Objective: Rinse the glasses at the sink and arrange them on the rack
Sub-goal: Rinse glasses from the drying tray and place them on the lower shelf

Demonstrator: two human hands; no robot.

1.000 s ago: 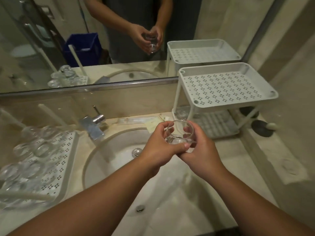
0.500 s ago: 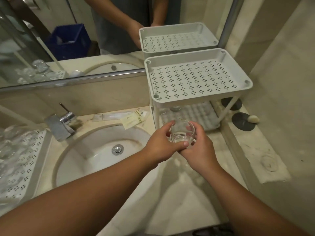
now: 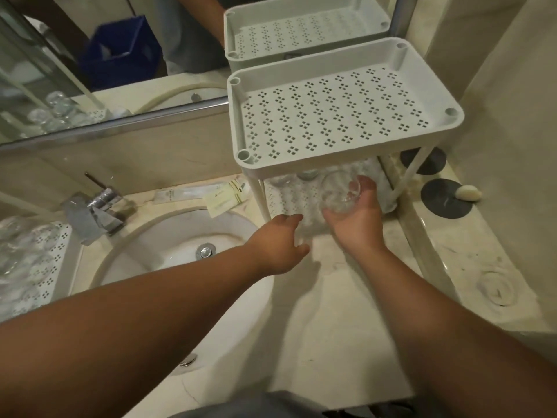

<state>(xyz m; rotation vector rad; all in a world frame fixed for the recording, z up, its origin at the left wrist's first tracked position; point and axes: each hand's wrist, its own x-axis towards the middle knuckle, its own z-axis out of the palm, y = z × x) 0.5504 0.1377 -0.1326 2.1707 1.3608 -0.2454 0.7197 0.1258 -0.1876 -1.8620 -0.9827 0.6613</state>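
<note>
At the far left a perforated white tray (image 3: pixel 51 267) is sitting on the bench (image 3: pixel 340 312), carrying a blurred cluster of clear glasses (image 3: pixel 18 236). Just beside it the chrome tap (image 3: pixel 93 212) is leaning over the round white sink (image 3: pixel 168 248), whose metal drain (image 3: pixel 206 251) is showing in the bowl. Behind the sink, small paper sachets (image 3: pixel 224 199) are lying against the wall below the mirror (image 3: pixel 99 58), which is reflecting a blue bin (image 3: pixel 120 52).

The left hand (image 3: pixel 278 245) is hovering over the bench between the sink and the rack (image 3: pixel 340 116), its fingers loosely spread and gripping nothing, apart from the glass. Just to its right, the right hand (image 3: pixel 355 218) is reaching under the rack's bare top shelf, its fingers curling around a clear glass (image 3: pixel 339 193) and gripping it over the lower shelf (image 3: pixel 289 194); whether the glass is touching that shelf cannot be told. Further back on the lower shelf, other glasses (image 3: pixel 301 176) are partly hidden by the shelf above.

To the right of the rack, two dark round discs (image 3: pixel 446 199) are lying on the raised ledge, with a small pale lump (image 3: pixel 467 193) resting at the edge of the nearer one.
</note>
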